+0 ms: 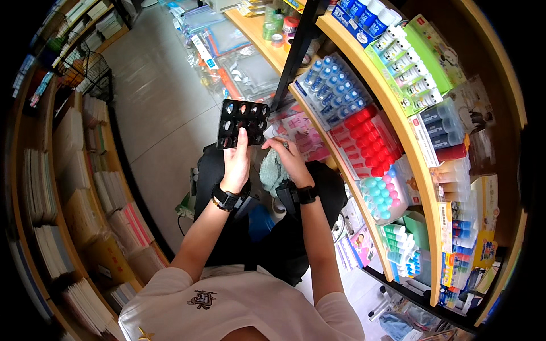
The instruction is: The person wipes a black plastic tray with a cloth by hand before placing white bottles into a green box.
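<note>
My left hand grips a black tray by its near edge, thumb on top. The tray has rows of round hollows, some with small pale or coloured bits in them that are too small to name. Just right of it, my right hand is closed round a crumpled grey-green cloth, which hangs below the fingers. The right fingertips are close to the tray's near right corner. A small whitish piece shows by them, and I cannot tell whether it is held.
Shelves on my right carry glue bottles, red-capped tubes and other boxed stationery. A left-hand shelf holds stacked notebooks and paper. Ahead, plastic-wrapped packs lie by a wooden shelf end with tape rolls.
</note>
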`<action>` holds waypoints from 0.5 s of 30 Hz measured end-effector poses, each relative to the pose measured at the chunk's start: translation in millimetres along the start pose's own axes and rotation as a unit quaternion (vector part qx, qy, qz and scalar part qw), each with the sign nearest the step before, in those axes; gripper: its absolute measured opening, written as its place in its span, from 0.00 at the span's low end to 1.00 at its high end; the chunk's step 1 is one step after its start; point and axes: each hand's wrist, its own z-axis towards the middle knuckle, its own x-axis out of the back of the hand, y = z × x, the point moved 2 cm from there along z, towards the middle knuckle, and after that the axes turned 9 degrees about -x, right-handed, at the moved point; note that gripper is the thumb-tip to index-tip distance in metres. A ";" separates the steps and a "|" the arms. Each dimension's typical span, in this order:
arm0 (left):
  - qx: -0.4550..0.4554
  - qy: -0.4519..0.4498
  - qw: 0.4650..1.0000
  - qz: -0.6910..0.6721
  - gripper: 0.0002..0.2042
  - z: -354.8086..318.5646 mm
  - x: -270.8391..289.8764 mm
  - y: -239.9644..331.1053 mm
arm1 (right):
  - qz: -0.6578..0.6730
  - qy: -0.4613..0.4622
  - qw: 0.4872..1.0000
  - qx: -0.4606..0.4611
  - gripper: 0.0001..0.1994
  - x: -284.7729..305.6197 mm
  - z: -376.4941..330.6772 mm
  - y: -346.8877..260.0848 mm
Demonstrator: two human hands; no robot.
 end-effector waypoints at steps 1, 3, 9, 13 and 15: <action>-0.007 -0.006 0.999 0.040 0.18 -0.7 2.5 -1.2 | 0.012 -0.019 1.000 -0.011 0.15 -1.1 -0.5 -0.5; -0.004 -0.025 0.994 0.109 0.16 -3.4 7.5 -0.8 | 0.026 -0.036 0.999 -0.032 0.14 -4.8 -1.6 -4.8; -0.021 -0.111 0.963 0.244 0.16 -10.0 19.7 6.5 | 0.036 -0.028 0.998 -0.035 0.12 -24.2 2.2 -9.5; -0.217 -0.251 0.870 0.364 0.24 -3.0 1.3 27.6 | 0.080 -0.050 0.995 -0.031 0.10 -29.7 14.5 12.9; -0.237 -0.284 0.839 0.398 0.28 -2.0 3.9 31.2 | 0.109 -0.042 0.993 -0.011 0.10 -36.5 13.4 8.0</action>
